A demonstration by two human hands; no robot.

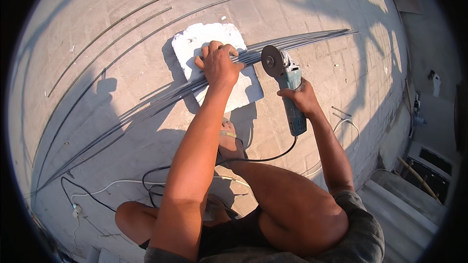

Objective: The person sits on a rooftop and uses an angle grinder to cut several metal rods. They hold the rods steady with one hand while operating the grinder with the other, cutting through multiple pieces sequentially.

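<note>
My left hand (pixel 220 63) grips a bundle of long, thin grey metal rods (pixel 317 36) lying across a white, chipped slab (pixel 246 87). My right hand (pixel 297 97) holds a teal-bodied angle grinder (pixel 296 119) by its body, with a dark cutting disc (pixel 272 61) upright at its head, just right of the slab beside the rods. Whether the disc touches the rods I cannot tell. A black cord runs from the grinder's lower end.
Loose rods (pixel 112 39) lie on the sunlit paved floor (pixel 136 5). My sandalled foot (pixel 229 143) is below the slab. Cords and a pale plug connection (pixel 77 210) lie at lower left. At right, past an edge, are concrete steps (pixel 404 204) and a bamboo pole (pixel 419 180).
</note>
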